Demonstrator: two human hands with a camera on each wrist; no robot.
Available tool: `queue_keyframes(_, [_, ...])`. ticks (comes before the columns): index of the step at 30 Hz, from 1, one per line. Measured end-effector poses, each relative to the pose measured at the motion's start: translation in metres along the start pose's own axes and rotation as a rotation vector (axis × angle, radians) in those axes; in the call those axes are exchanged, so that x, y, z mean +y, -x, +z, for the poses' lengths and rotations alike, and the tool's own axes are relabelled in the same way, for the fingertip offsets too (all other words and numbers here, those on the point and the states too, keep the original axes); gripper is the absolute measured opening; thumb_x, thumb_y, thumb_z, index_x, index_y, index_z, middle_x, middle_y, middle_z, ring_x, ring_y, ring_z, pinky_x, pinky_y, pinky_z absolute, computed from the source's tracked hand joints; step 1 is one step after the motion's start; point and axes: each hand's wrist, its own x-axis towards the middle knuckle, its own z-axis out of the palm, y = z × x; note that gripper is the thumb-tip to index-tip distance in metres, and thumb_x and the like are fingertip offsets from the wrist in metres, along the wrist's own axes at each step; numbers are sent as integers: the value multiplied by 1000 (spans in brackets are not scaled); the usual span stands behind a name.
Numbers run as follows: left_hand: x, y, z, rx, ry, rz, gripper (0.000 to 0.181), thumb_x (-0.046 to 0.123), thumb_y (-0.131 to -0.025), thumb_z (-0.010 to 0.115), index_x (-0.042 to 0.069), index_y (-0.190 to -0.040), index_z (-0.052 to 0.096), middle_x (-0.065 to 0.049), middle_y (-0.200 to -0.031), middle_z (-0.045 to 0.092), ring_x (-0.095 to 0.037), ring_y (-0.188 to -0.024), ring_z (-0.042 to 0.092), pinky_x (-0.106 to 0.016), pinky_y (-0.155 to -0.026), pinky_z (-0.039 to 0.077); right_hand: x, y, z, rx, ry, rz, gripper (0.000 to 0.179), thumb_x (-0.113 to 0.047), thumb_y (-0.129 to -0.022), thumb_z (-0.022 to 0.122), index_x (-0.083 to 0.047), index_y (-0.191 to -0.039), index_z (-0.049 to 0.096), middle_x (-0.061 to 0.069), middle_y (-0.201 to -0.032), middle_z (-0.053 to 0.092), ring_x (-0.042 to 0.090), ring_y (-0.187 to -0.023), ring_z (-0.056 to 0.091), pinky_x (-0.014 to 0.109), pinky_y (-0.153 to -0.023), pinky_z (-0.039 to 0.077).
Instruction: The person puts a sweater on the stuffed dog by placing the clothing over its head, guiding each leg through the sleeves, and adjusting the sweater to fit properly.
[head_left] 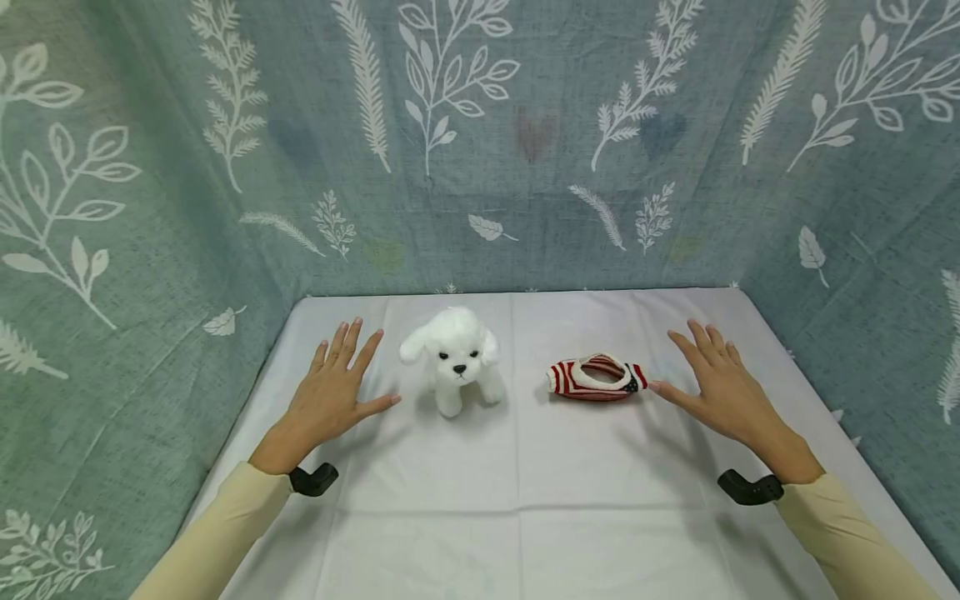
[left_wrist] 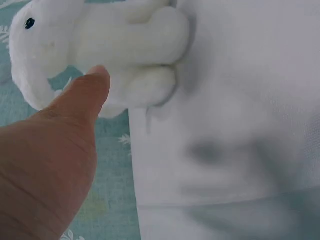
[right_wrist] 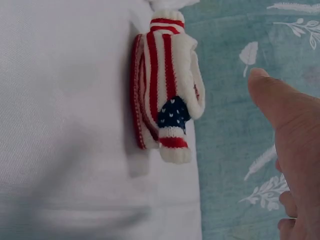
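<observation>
Landmark: white plush dog [head_left: 454,360], upright on the white-covered table [head_left: 465,475]. Left hand [head_left: 330,395] to the dog's left, fingers spread, thumb near it but apart. Striped knit garment [head_left: 592,391] lies right of the dog, well apart, opening upward. Right hand [head_left: 723,388] beyond the garment from the dog, also spread, holding nothing. Step, judged: ready pose, handling not begun. Next move would call for reaching inward and curling fingers.
</observation>
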Motion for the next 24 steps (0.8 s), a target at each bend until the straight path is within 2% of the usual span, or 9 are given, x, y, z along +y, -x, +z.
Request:
queue_keyframes(4, [-1,-1,1,4,-4,15,104,67,-92,65,15,-166,14,-22,-170,1,-43,-155,2,-66,-119,13,1,0,1,2,7,-5,90,-52,-95,69,-5,-160,30,31,-165,17,51,-152,7,71,-116,9])
queue_keyframes(7, [-1,-1,2,11,15,24,100,64,-93,65,14,-166,17,-24,-169,6,-47,-154,10,-68,-116,20,1,0,2,3,17,-5,88,-52,-95,69,-5,-160,31,30,-164,21,53,-151,12,73,-114,13])
queue_keyframes(10, [-1,-1,3,23,52,39,91,57,-95,67,8,-162,28,-29,-165,19,-51,-146,30,-67,-108,35,0,0,2,12,15,10,85,-52,-96,69,-6,-158,35,30,-160,31,55,-147,22,75,-109,23])
queue_keyframes(13, [0,0,4,22,92,45,80,52,-98,67,2,-154,40,-32,-158,32,-53,-132,48,-65,-95,46,-4,1,2,24,7,35,77,-51,-97,69,-7,-154,42,29,-151,45,54,-137,40,74,-97,38])
queue_keyframes(15, [1,1,4,7,114,34,74,52,-98,66,2,-150,46,-30,-154,41,-50,-125,55,-62,-89,51,-5,3,2,26,4,43,72,-51,-98,67,-7,-151,47,28,-144,53,52,-128,50,71,-89,45])
queue_keyframes(18, [4,1,5,-31,149,15,66,50,-100,64,4,-146,51,-26,-145,53,-43,-117,62,-58,-87,53,-6,4,3,28,3,41,64,-48,-100,65,-5,-147,53,26,-138,59,48,-116,59,66,-84,49])
queue_keyframes(20, [6,1,4,-62,176,12,60,48,-101,64,6,-143,55,-21,-137,61,-35,-106,68,-52,-81,56,-6,5,6,39,2,27,59,-43,-101,66,-4,-143,57,25,-135,62,45,-110,63,63,-82,51])
queue_keyframes(24, [10,0,4,-109,237,27,48,41,-102,65,6,-134,63,-16,-121,70,-20,-84,68,-41,-69,55,-4,7,10,57,2,13,49,-33,-100,69,-3,-138,61,22,-128,66,40,-102,67,58,-76,54])
